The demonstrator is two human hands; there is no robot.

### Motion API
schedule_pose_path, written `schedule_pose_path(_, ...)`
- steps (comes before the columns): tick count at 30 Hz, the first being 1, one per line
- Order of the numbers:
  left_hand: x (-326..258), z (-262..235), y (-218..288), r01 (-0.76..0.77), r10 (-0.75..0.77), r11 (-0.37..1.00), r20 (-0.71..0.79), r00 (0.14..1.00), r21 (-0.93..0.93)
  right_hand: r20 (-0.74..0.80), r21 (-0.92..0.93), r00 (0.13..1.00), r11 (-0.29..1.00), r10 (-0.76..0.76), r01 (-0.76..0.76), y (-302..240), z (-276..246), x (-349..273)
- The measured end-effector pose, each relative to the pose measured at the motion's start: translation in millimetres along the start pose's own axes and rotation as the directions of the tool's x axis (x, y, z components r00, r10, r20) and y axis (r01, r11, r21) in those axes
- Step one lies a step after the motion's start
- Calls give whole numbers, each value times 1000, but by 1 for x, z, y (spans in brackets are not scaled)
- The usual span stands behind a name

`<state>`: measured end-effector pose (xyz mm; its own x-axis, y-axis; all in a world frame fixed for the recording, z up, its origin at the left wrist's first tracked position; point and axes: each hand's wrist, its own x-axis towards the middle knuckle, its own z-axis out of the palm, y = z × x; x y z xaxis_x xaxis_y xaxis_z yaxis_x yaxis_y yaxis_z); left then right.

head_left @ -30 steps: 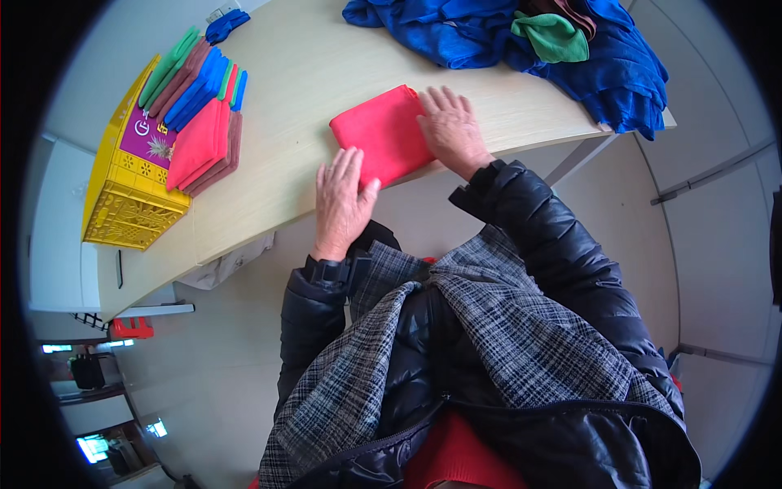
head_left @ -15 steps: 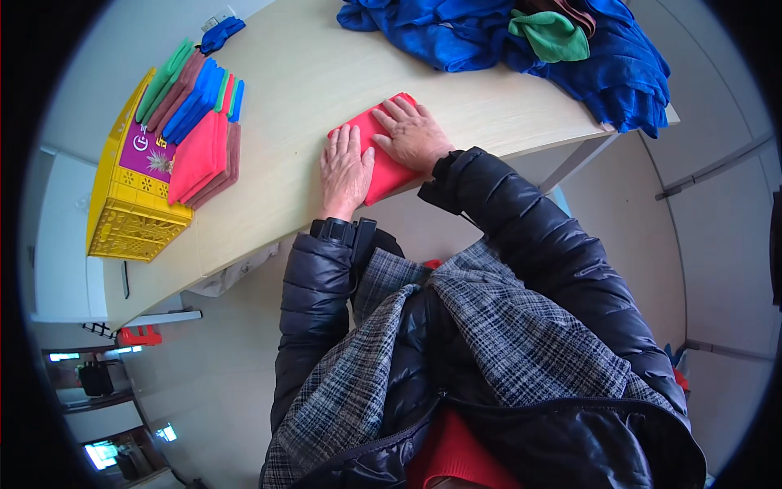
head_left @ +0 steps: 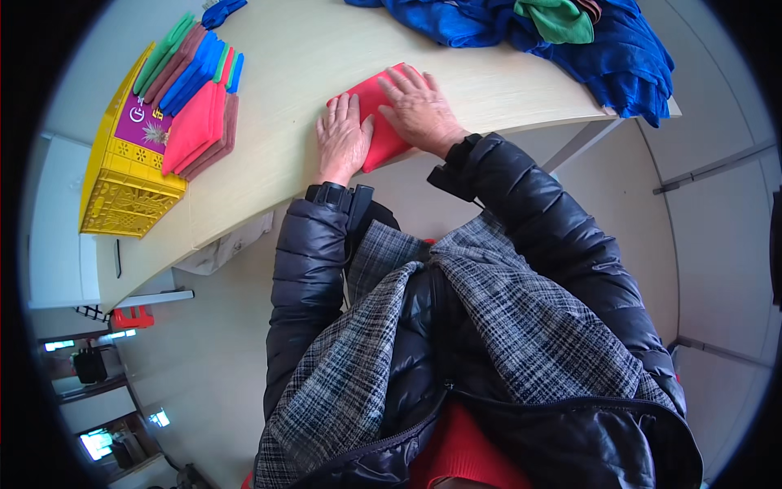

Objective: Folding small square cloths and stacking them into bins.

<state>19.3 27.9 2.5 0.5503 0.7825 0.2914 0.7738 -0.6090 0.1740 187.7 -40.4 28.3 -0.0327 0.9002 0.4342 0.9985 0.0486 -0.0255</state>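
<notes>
A red cloth (head_left: 386,147), folded into a flat rectangle, lies at the near edge of the pale wooden table (head_left: 301,69). My left hand (head_left: 342,142) rests flat along its left edge, fingers extended and pointing away from me. On the far right part of the cloth, my right hand (head_left: 422,112) lies palm down with its fingers spread. Both hands press on the cloth from above without gripping it. The hands cover parts of its left and right sides.
To the left stands a yellow plastic basket (head_left: 134,200), with a row of folded green, brown, blue and red cloths (head_left: 195,122) beside it. A loose blue cloth heap (head_left: 603,77) with a green cloth (head_left: 562,23) on top lies at the far right.
The whole scene has shifted upward in the picture. My right hand sits slightly farther right on the red cloth; my left hand stays along its left edge.
</notes>
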Motion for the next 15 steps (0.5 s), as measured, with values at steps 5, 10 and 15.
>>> schedule_pose_path(5,1,-2,9,0,1,998,-23,1000,65,62,138,998,990,-8,0,3,21,-7)
schedule_pose_path(10,-13,2,19,-40,41,999,-29,999,29,107,129,994,992,-6,-8,0,23,-8)
schedule_pose_path(15,-22,5,18,-57,50,997,-109,993,-57,109,118,994,993,-7,-6,6,24,-6)
